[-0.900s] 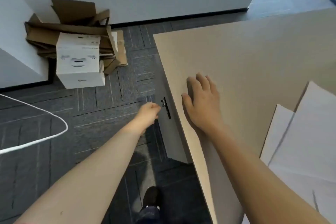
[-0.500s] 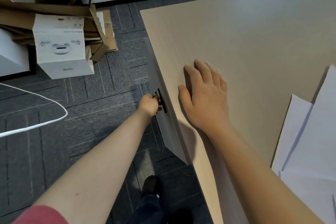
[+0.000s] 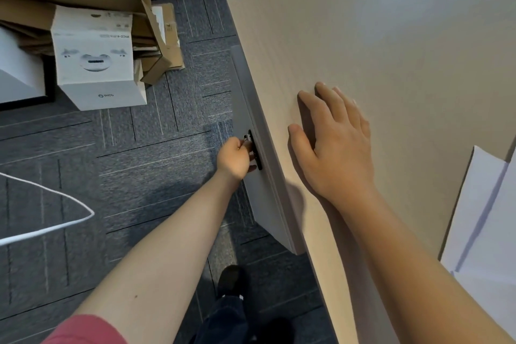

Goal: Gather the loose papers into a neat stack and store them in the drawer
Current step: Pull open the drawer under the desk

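Under the left edge of the light wooden desk (image 3: 391,45) hangs a grey drawer (image 3: 265,204) with a black handle (image 3: 255,149). My left hand (image 3: 236,159) is closed around that handle. My right hand (image 3: 332,145) lies flat on the desktop near the edge, fingers spread, holding nothing. Loose white papers (image 3: 485,229) overlap at the right side of the desk, partly cut off by the frame. The drawer front looks flush or barely out; I cannot tell which.
A white product box (image 3: 95,56) sits on flattened brown cardboard (image 3: 83,0) on the grey carpet at upper left. A white cable (image 3: 55,220) loops across the floor at left. My dark shoe (image 3: 231,279) stands below the drawer.
My left hand reached forward and closed on the drawer handle. The view shifted closer to the desk edge; my right hand stayed flat on the desktop.
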